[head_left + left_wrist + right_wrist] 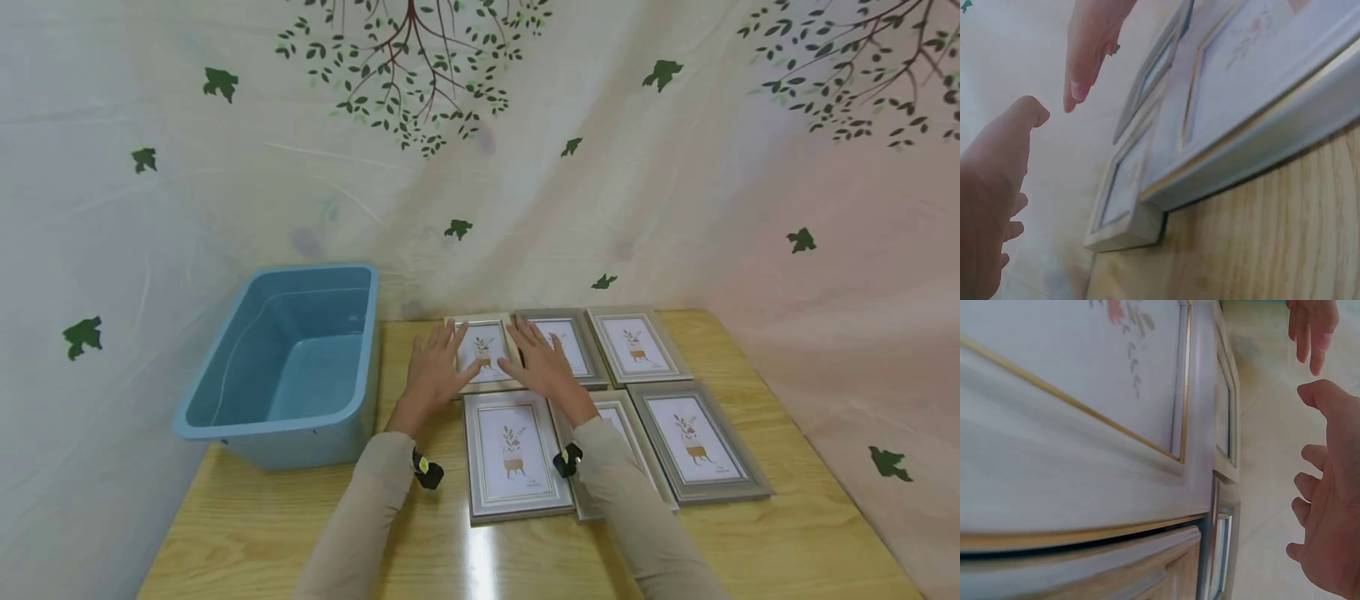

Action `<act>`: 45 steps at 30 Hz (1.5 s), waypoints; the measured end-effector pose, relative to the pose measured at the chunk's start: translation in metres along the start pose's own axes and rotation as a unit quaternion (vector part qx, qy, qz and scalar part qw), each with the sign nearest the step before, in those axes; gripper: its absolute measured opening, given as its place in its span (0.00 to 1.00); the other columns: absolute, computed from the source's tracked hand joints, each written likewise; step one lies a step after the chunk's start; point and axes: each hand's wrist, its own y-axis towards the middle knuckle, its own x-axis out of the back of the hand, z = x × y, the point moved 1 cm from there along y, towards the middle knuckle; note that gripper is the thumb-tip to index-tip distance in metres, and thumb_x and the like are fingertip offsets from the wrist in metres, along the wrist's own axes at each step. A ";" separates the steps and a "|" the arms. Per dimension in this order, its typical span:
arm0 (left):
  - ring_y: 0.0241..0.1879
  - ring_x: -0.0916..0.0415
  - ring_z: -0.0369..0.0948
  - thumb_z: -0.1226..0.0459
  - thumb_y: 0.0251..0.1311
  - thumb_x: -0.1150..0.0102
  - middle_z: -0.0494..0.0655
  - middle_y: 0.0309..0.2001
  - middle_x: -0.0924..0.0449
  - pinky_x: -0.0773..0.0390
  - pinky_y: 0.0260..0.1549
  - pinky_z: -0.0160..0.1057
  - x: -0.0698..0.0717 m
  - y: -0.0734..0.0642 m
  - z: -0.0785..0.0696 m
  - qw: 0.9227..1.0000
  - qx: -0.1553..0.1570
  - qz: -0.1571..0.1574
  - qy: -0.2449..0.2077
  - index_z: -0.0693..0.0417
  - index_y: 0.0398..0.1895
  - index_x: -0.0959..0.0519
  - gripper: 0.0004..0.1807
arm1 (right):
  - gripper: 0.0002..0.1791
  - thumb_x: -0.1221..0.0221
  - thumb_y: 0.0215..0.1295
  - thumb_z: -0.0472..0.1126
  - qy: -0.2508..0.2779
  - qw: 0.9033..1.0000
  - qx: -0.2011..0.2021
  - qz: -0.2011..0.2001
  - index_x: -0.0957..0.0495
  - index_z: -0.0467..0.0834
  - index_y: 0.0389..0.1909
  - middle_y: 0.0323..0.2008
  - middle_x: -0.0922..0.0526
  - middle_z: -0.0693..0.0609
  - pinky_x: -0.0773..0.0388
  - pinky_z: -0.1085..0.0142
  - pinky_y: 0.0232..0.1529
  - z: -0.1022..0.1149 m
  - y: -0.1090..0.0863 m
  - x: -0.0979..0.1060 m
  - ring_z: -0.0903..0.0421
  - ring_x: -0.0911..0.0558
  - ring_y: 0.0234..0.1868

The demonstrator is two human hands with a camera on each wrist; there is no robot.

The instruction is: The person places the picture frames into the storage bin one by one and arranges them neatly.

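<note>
Several picture frames lie face up in two rows, each with a print of a plant in a pot. Fingers spread, my left hand hovers by the left edge of the cream back-left frame. My right hand, also spread and holding nothing, is over the grey-brown back-middle frame, covering part of it. Both wrist views show the hands raised above the frames, thumbs toward each other. A silver-white frame lies in front, between the forearms. The front-middle frame is partly hidden by my right sleeve.
A blue plastic tub stands on the left of the wooden table. On the right are a silver back frame and a grey front frame. A cloth with leaf and bird prints hangs behind.
</note>
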 end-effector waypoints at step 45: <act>0.76 0.58 0.73 0.44 0.78 0.59 0.72 0.80 0.57 0.50 0.66 0.79 0.230 -0.130 0.221 0.940 0.145 0.043 -0.306 0.56 0.83 0.59 0.42 | 0.42 0.51 0.76 0.64 0.093 0.973 0.204 0.059 0.53 0.54 0.83 0.83 0.54 0.52 0.57 0.46 0.82 0.178 0.036 0.028 0.52 0.56 0.84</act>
